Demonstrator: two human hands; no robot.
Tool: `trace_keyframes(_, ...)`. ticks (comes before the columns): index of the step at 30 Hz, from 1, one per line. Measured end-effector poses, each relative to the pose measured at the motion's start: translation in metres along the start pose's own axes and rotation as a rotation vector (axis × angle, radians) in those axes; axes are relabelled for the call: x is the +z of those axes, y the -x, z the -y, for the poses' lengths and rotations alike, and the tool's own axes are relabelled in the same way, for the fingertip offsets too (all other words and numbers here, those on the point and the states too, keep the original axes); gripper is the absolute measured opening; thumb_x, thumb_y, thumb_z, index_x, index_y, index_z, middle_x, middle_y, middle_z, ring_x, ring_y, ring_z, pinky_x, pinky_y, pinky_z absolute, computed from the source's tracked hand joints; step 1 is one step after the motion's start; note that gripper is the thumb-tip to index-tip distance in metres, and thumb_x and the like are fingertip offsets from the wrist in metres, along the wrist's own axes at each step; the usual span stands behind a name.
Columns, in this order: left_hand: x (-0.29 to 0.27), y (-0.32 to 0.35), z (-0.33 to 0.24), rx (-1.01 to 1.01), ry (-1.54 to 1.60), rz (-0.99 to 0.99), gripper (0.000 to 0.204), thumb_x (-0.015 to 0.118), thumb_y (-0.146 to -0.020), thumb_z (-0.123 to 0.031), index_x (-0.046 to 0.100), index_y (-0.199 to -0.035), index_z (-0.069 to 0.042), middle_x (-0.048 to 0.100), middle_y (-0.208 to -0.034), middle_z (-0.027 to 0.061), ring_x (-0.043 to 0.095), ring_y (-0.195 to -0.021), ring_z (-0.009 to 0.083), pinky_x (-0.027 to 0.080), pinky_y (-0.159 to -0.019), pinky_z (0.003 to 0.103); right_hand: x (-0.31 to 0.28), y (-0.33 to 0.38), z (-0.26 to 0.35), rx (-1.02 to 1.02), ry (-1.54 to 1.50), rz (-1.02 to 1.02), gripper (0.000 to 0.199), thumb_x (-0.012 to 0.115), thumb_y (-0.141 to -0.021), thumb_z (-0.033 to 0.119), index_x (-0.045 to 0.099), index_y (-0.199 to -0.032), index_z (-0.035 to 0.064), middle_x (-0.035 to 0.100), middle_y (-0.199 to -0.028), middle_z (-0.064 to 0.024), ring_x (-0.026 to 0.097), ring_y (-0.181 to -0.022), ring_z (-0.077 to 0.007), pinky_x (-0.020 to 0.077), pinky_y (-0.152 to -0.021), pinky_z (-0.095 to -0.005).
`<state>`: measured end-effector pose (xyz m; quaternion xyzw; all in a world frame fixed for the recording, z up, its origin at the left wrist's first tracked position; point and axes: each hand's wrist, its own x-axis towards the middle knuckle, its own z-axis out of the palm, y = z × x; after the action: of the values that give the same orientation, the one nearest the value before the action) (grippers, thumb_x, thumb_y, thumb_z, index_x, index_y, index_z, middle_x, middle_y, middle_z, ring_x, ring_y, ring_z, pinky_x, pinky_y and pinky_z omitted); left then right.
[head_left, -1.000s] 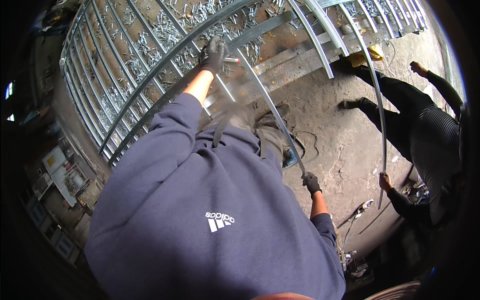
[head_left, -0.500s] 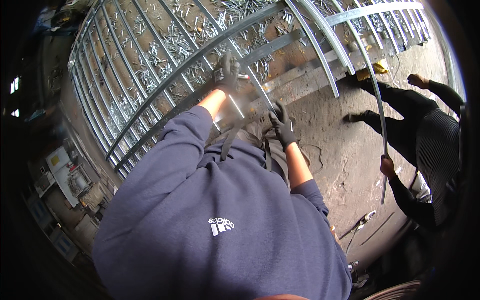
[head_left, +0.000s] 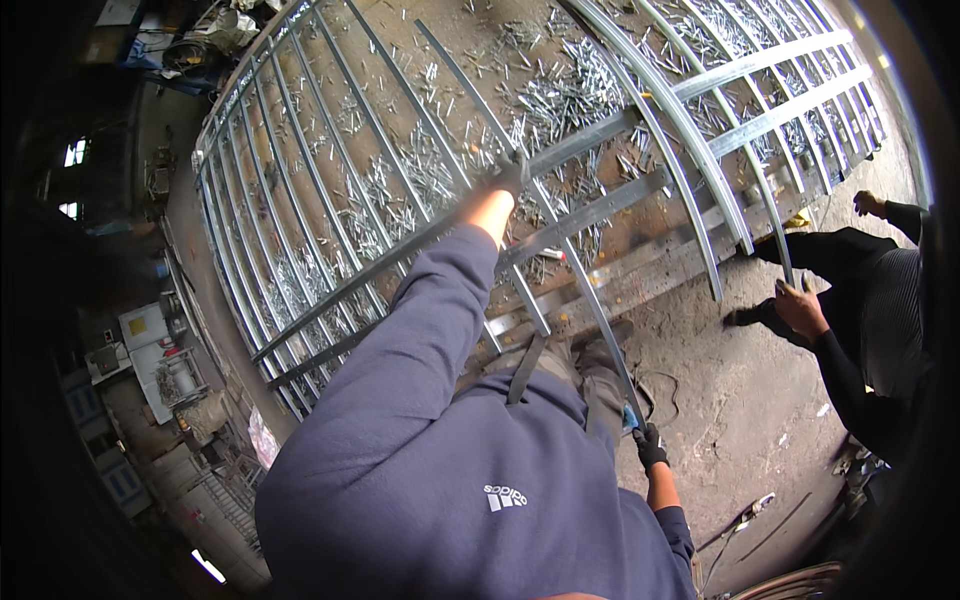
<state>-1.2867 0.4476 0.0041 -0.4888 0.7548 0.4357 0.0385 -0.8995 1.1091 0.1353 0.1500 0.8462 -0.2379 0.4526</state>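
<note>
A long grey metal bar (head_left: 588,283) runs slantwise across the frame toward me. Its near end is in my right hand (head_left: 650,447), dark-gloved and closed around it beside my right leg. Farther up, my left hand (head_left: 512,172), also gloved, reaches over the frame and appears closed on the same bar; its fingers are partly hidden and a little blurred. Two flat crosspieces lie near my left hand, the nearer crosspiece (head_left: 600,212) passing below it. A small red-and-white, pen-like thing (head_left: 550,254) lies by the crosspiece, apart from both hands.
Many parallel metal bars (head_left: 330,165) rest across a wide worktable strewn with short metal pieces (head_left: 575,85). At the right a person in dark clothes (head_left: 880,320) holds the end of another bar (head_left: 768,205). A cable (head_left: 672,392) lies on the floor by my legs.
My left hand has moved farther over the frame, leaving the pen-like thing. My right hand has drawn back to the right with the bar's end. The other person's bar has shifted onto the frame.
</note>
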Motion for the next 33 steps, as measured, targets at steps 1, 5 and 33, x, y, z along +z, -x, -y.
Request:
trace_keyframes(1,0.000,-0.006,0.003,-0.040,0.077,0.020,0.041,0.062,-0.096,-0.047,0.061,-0.114,-0.010,0.060,-0.103,0.0063,0.056,-0.096,0.0220,0.044,-0.082,0.036,0.005,-0.013,0.027,-0.136,0.062,-0.029,0.056,0.066,-0.094,0.045,0.059,-0.130,0.0021,0.072,-0.101,-0.0157,0.067,-0.094,-0.0333,0.0502,-0.081,-0.0437)
trace_keyframes(5,0.003,-0.016,0.016,0.156,0.173,0.191,0.026,0.063,-0.101,-0.032,0.059,-0.089,-0.010,0.055,-0.062,-0.0028,0.052,-0.052,0.0126,0.042,-0.051,0.028,0.013,-0.079,0.179,-0.584,-0.249,-0.039,0.049,0.064,-0.098,0.035,0.057,-0.133,0.0027,0.067,-0.118,-0.0237,0.064,-0.110,-0.0366,0.0491,-0.095,-0.0407)
trace_keyframes(33,0.005,-0.012,0.003,0.096,-0.315,-0.223,0.069,0.075,-0.085,-0.055,0.050,-0.130,-0.009,0.067,-0.094,0.0121,0.064,-0.078,0.0249,0.053,-0.070,0.042,0.043,-0.108,0.208,-0.317,-0.698,-0.061,0.034,0.072,-0.096,0.039,0.075,-0.103,0.0052,0.059,-0.077,0.0060,0.049,-0.065,-0.0053,0.0413,-0.057,-0.0245)
